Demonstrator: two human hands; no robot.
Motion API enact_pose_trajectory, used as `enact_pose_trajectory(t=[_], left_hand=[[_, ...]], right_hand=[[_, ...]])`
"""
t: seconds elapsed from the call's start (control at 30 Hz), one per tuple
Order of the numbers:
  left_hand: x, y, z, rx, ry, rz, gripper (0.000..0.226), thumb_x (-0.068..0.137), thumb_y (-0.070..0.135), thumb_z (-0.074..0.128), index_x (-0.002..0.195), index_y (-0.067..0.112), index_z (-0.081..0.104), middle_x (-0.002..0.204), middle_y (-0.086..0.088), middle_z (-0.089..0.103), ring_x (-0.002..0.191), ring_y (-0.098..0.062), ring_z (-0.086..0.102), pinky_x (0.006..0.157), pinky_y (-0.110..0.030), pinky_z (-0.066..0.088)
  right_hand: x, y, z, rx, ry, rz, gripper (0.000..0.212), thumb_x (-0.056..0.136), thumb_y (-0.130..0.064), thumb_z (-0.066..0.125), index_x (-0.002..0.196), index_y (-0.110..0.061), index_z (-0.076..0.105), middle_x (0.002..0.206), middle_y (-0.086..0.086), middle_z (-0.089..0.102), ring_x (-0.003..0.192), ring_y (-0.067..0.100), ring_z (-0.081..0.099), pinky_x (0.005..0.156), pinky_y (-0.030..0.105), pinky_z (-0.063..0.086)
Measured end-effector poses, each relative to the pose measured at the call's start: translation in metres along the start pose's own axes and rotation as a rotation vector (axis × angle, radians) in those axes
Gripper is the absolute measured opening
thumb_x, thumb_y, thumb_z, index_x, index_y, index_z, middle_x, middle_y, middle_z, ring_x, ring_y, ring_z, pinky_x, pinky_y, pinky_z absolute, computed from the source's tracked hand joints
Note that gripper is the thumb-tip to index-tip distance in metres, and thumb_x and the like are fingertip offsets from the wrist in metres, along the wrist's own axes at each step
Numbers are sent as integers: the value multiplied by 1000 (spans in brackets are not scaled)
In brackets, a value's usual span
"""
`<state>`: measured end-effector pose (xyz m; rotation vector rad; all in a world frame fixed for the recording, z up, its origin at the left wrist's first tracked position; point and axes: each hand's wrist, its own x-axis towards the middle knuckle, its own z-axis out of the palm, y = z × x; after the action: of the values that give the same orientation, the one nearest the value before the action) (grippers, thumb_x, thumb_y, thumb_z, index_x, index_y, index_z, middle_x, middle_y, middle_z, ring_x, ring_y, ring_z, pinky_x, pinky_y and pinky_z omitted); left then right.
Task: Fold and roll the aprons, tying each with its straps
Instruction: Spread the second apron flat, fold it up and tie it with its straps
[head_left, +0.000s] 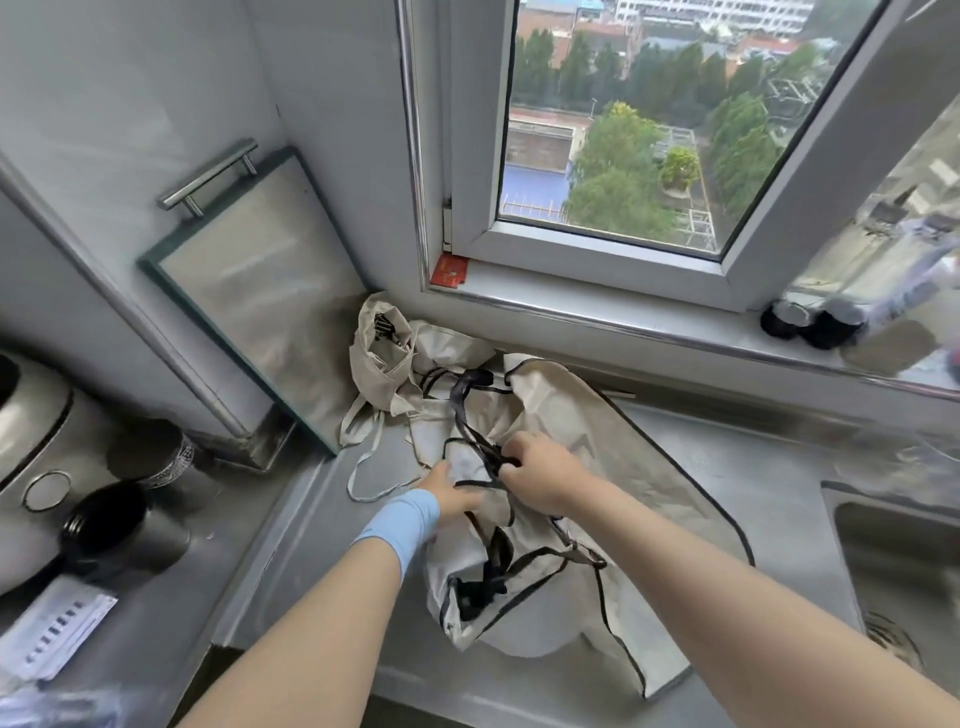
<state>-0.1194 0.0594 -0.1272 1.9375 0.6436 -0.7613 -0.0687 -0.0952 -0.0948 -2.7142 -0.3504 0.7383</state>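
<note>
Right hand fingers clamped on black strap; left hand on apron, its fingers hidden from me, cannot tell. Second apron crumpled behind, touching leaning glass board; sink at right.

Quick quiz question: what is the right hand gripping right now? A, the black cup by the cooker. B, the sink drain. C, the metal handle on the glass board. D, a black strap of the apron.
D: the right hand has its fingers curled round a black strap of the beige apron lying on the steel counter.
</note>
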Motion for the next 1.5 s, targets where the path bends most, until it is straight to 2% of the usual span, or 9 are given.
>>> enact_pose_trajectory(t=[0.17, 0.3, 0.5, 0.63, 0.83, 1.0, 1.27, 1.37, 1.5], left_hand=[[-8, -4, 5, -375, -174, 11, 52, 85, 14, 63, 134, 19, 46, 106, -3, 54, 72, -14, 57, 57, -26, 51], [-25, -1, -10, -757, -346, -42, 42, 95, 7, 44, 130, 27, 31, 135, -16, 41, 89, -43, 68, 69, -47, 59], [-19, 13, -39, -114, 183, 231, 61, 83, -5, 36, 136, 24, 40, 109, 2, 59, 84, -18, 58, 62, -31, 51], [-48, 52, -44, 252, 129, 597, 76, 74, -2, 44, 135, 44, 38, 130, 12, 59, 116, -13, 57, 95, -34, 51], [-94, 117, -50, 418, -27, 747, 54, 64, 29, 56, 118, 29, 58, 83, 1, 65, 73, -14, 58, 71, -30, 52], [-138, 155, -71, 519, 180, 816, 26, 82, 31, 62, 63, 18, 49, 60, 3, 49, 59, -17, 44, 54, -27, 35], [-217, 208, -115, 399, 358, 869, 34, 78, 25, 72, 109, 26, 60, 105, 1, 65, 91, -18, 61, 78, -30, 53], [-255, 232, -115, 362, 294, 976, 67, 72, 23, 81, 129, 35, 48, 118, 7, 59, 108, -13, 56, 92, -32, 49], [-300, 262, -108, 674, 610, 1015, 25, 87, 35, 68, 111, 37, 68, 102, 12, 70, 94, -12, 62, 96, -33, 48]], right_hand=[[8, -10, 35, 146, -212, 154, 69, 75, -67, 49, 128, -23, 57, 116, 14, 57, 94, 34, 60, 79, 37, 52], [15, 9, 33, 587, -260, 418, 27, 82, -17, 69, 105, -6, 65, 98, 13, 68, 87, 30, 69, 79, 42, 61], [-1, 15, -5, 716, -226, 252, 46, 79, 15, 55, 115, -10, 66, 90, 4, 62, 83, 19, 59, 66, 30, 57], [-34, -8, -58, 955, -201, -130, 61, 72, 35, 40, 110, -7, 62, 91, 9, 65, 71, 14, 57, 61, 21, 51], [-91, -14, -134, 1002, -130, -299, 58, 75, 31, 51, 115, -10, 61, 109, 15, 66, 80, 17, 61, 76, 26, 54], [-136, 0, -174, 866, 97, -165, 61, 80, 1, 77, 132, -25, 57, 118, 4, 64, 96, 16, 68, 81, 28, 56], [-174, 9, -242, 404, 492, -142, 18, 80, -25, 81, 64, -22, 72, 58, -6, 64, 58, 11, 59, 60, 24, 43], [-191, -10, -276, 189, 593, -239, 18, 82, -25, 77, 69, -15, 70, 59, -2, 59, 57, 13, 51, 60, 28, 39], [-224, -33, -320, -22, 754, -359, 5, 84, -23, 76, 79, -24, 74, 69, -6, 63, 72, 16, 60, 66, 29, 46]])
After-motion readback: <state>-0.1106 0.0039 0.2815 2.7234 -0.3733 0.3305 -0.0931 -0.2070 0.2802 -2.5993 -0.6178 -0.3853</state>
